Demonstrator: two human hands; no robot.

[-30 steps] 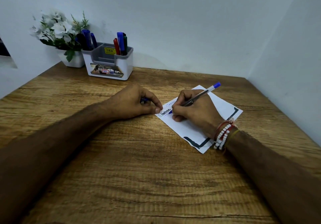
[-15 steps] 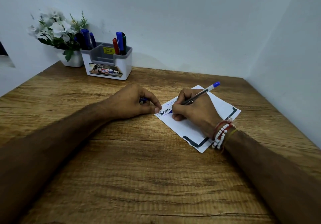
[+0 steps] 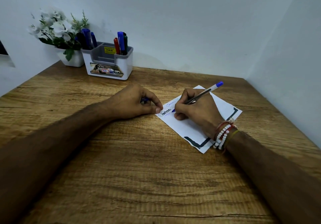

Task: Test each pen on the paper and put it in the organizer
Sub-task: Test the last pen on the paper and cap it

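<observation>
Light soft and even, rather dim; we read a cool cast on the wall (image 3: 191, 23). Faint shadow lies on it right of the organizer (image 3: 107, 67). Forearms (image 3: 52, 145) darken toward the lower corners. Table (image 3: 139, 180) edges splay, wide-angle. Flowers (image 3: 55, 25) look soft to us; mid-frame is crisp.

Over the last 1 second your right hand (image 3: 196, 109) has slid the pen (image 3: 199, 96) a touch to the right across the paper (image 3: 187, 130). The tip now sits a little farther from the thumb of your left hand (image 3: 137, 102) (the one gripping the blue cap (image 3: 144, 100)), where before it was just beside that thumb. The pen's blue back end (image 3: 219, 84) has shifted slightly rightward along with it. Faint blue strokes lie on the sheet by the tip, but the earlier pictures are too small to tell whether these are new.
</observation>
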